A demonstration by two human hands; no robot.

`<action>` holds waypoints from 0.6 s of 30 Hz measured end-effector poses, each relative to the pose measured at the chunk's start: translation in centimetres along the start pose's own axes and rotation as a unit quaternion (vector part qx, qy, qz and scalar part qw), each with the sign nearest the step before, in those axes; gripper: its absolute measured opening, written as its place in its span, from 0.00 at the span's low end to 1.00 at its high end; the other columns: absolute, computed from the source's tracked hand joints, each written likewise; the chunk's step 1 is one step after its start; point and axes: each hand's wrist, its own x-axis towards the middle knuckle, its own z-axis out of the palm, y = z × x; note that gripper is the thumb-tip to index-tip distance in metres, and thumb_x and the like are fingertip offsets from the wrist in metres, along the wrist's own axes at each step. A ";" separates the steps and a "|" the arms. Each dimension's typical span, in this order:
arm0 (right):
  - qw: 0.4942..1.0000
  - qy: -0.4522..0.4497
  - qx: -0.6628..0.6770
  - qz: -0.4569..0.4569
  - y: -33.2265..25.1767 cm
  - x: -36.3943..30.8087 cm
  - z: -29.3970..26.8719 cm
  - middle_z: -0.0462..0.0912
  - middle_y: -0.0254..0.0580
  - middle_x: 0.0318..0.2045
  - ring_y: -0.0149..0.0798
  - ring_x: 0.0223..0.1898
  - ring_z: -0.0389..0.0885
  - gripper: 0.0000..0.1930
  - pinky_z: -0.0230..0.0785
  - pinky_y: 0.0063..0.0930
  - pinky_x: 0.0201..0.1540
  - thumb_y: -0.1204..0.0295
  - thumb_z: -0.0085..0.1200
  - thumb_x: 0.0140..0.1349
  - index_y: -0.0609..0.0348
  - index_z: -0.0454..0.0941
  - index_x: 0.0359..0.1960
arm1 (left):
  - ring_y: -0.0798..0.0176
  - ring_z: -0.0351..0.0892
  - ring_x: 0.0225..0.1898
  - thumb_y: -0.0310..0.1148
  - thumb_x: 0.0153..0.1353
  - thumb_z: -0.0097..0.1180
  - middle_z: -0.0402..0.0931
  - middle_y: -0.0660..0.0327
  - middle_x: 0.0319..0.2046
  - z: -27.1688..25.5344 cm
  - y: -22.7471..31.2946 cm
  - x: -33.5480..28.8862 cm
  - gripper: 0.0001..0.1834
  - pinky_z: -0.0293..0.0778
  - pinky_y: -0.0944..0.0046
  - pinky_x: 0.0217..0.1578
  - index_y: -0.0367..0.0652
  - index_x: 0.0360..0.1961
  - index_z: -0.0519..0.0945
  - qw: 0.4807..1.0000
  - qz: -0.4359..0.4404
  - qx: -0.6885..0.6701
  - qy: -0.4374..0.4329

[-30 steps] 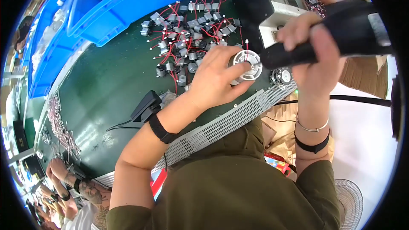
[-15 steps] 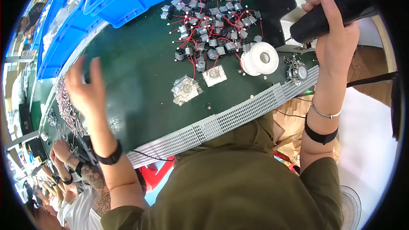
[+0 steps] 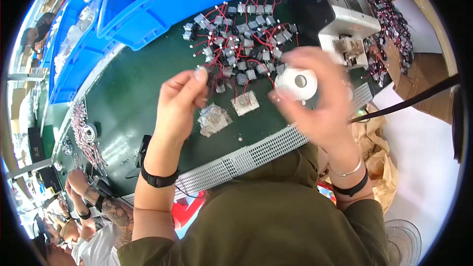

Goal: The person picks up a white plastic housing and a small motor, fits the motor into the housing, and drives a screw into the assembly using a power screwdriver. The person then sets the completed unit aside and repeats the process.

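My left hand (image 3: 178,101) is closed in a pinch at the left edge of a pile of small grey motors (image 3: 241,44) with red wires. A dark piece shows by its fingertips, too unclear to name. My right hand (image 3: 320,101), smeared by motion, has thumb and fingers spread around the white spool (image 3: 300,83); I see no firm grip on it. Two flat whitish pieces, one crumpled (image 3: 214,119) and one squarish (image 3: 245,103), lie on the green table (image 3: 148,81) between my hands.
A machine with a pale metal body (image 3: 352,22) stands at the right, wired parts (image 3: 389,24) heaped beside it. Blue bins (image 3: 172,7) line the back. A perforated metal strip (image 3: 236,163) edges the table. At the left are pinkish wires (image 3: 81,128) and a co-worker's tattooed arm (image 3: 111,209).
My right hand has let go of the black cylinder and come down to the spool. My left hand has moved right to the motors and closed from open.
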 end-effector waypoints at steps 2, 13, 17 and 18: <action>0.989 -0.127 0.012 0.071 -1.4 0.8 1.7 0.76 0.50 0.45 0.48 0.50 0.74 0.29 0.66 0.37 0.53 0.73 0.67 0.44 0.61 0.72 0.50 | 0.75 0.63 0.20 0.42 0.60 0.56 0.69 0.68 0.17 1.4 1.3 -0.9 0.15 0.59 0.73 0.23 0.39 0.28 0.78 0.996 -0.018 -0.034 -0.086; 0.959 -0.034 0.258 0.110 -0.5 1.5 1.7 0.77 0.53 0.41 0.44 0.35 0.80 0.17 0.75 0.30 0.38 0.82 0.60 0.49 0.66 0.74 0.43 | 0.75 0.66 0.21 0.47 0.65 0.48 0.72 0.67 0.19 3.4 7.7 1.7 0.22 0.65 0.70 0.22 0.38 0.27 0.78 0.920 0.026 0.257 -0.294; 0.687 0.021 0.636 0.351 0.9 0.8 1.5 0.74 0.57 0.42 0.41 0.32 0.79 0.10 0.76 0.29 0.34 0.80 0.54 0.56 0.65 0.74 0.40 | 0.76 0.69 0.22 0.38 0.61 0.53 0.73 0.67 0.19 1.9 15.0 8.2 0.14 0.66 0.70 0.22 0.39 0.25 0.79 0.914 0.250 0.317 -0.026; 0.567 0.034 0.726 0.387 0.6 0.9 1.6 0.74 0.57 0.42 0.42 0.32 0.79 0.10 0.76 0.29 0.34 0.78 0.54 0.56 0.65 0.74 0.40 | 0.73 0.71 0.22 0.36 0.58 0.54 0.74 0.65 0.19 0.3 18.3 11.2 0.11 0.67 0.69 0.23 0.39 0.27 0.79 0.851 0.263 0.454 0.027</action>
